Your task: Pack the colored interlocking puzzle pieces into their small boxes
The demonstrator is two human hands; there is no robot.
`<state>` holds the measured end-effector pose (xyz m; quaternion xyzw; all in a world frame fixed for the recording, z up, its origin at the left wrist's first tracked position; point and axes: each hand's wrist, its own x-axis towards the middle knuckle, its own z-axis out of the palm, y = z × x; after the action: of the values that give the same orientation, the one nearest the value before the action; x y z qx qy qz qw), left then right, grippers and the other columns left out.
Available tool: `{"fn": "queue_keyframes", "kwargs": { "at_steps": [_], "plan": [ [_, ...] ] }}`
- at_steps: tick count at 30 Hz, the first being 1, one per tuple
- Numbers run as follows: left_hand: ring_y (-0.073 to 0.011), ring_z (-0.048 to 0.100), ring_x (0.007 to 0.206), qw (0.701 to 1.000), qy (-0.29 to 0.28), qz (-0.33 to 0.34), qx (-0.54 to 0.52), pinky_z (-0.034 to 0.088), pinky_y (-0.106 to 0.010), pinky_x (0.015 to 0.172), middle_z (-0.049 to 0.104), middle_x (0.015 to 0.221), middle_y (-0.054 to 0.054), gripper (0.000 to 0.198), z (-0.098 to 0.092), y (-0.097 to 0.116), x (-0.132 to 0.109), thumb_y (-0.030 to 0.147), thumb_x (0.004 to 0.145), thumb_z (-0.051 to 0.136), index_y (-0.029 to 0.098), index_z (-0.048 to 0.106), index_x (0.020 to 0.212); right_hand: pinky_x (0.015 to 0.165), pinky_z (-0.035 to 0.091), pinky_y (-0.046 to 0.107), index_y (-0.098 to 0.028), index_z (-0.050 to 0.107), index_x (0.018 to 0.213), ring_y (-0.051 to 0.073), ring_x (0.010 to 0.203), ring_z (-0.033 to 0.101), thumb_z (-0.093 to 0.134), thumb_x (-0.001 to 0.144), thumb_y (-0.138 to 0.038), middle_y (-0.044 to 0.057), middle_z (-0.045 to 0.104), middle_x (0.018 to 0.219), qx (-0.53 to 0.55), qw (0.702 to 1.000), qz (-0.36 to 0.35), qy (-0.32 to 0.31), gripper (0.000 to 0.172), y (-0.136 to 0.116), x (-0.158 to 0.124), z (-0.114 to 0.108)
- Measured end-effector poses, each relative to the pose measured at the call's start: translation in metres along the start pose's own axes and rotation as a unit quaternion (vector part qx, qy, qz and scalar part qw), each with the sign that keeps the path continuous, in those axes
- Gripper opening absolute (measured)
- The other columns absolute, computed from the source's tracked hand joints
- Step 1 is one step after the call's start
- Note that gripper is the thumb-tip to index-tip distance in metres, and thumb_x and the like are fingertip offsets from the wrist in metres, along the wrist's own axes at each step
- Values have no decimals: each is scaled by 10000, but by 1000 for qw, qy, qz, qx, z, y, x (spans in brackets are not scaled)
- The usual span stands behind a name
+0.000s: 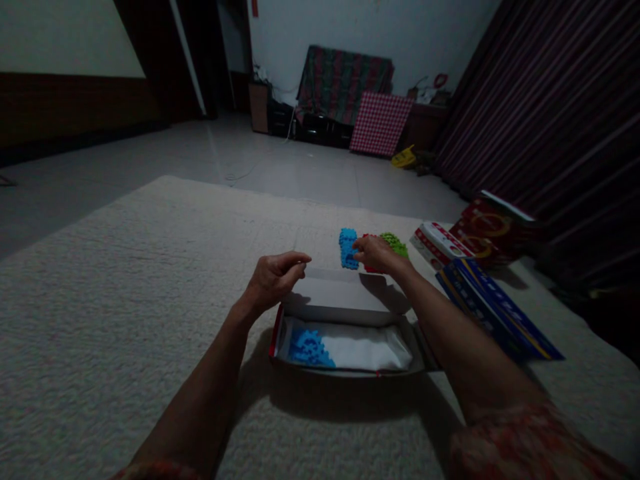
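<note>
An open cardboard box (345,313) lies on a pale carpet in front of me, its lid flap raised toward the back. Inside it are a white bag (373,350) and a heap of blue plastic pieces (309,348). My left hand (274,279) hovers over the box's left rear corner with its fingers curled in a loose pinch; nothing shows in them. My right hand (374,253) reaches past the box and closes on a red piece (369,268), between a blue block (348,248) and a green block (395,244) on the carpet.
The carpet (125,300) covers the floor around me. To the right lie a blue flat box (495,307) and several red-and-white boxes (465,240). A striped curtain (550,113) hangs at the right. Far back stand a covered sofa (345,80) and a checkered board (380,123).
</note>
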<state>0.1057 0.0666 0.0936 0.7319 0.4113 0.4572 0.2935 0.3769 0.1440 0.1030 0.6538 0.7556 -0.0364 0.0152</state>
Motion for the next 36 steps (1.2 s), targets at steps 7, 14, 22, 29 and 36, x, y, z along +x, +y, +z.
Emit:
{"fn": "queue_keyframes", "kwargs": {
  "at_steps": [7,14,22,29,36],
  "plan": [
    [-113,649,570,1000,-2,6,21,487,-206,552,717,636,-18,241,-1,-2,-1,237,822,561,143,760,921,861,474,309,-142,640,1197,271,1110,620,687,788,-258,183,623,1242,-37,999,31,7,427,17,33,43],
    [-115,651,571,1000,-5,2,23,492,-214,556,720,642,-26,261,2,-7,1,247,822,556,134,760,940,910,454,306,-131,573,1216,259,1127,590,648,800,-264,171,593,1233,-39,999,17,22,443,16,39,49],
    [-113,649,571,1000,-1,1,24,484,-215,553,717,638,-25,266,3,-6,1,237,813,550,129,763,930,921,458,370,-155,548,1270,300,1131,575,602,807,-239,180,557,1268,-56,998,2,12,474,9,40,46],
    [-107,635,557,1000,-4,-6,27,469,-207,539,710,628,-19,262,3,-6,1,233,811,551,128,761,927,927,456,421,-164,570,1255,343,1159,549,619,796,-298,189,532,1286,-72,997,11,1,481,8,40,44],
    [-115,648,573,1000,-6,-12,26,474,-206,545,722,651,-23,255,4,-7,1,226,808,555,139,763,926,934,445,403,-174,572,1235,327,1157,549,625,775,-273,177,538,1281,-75,997,3,16,473,7,41,41]
  ]
}}
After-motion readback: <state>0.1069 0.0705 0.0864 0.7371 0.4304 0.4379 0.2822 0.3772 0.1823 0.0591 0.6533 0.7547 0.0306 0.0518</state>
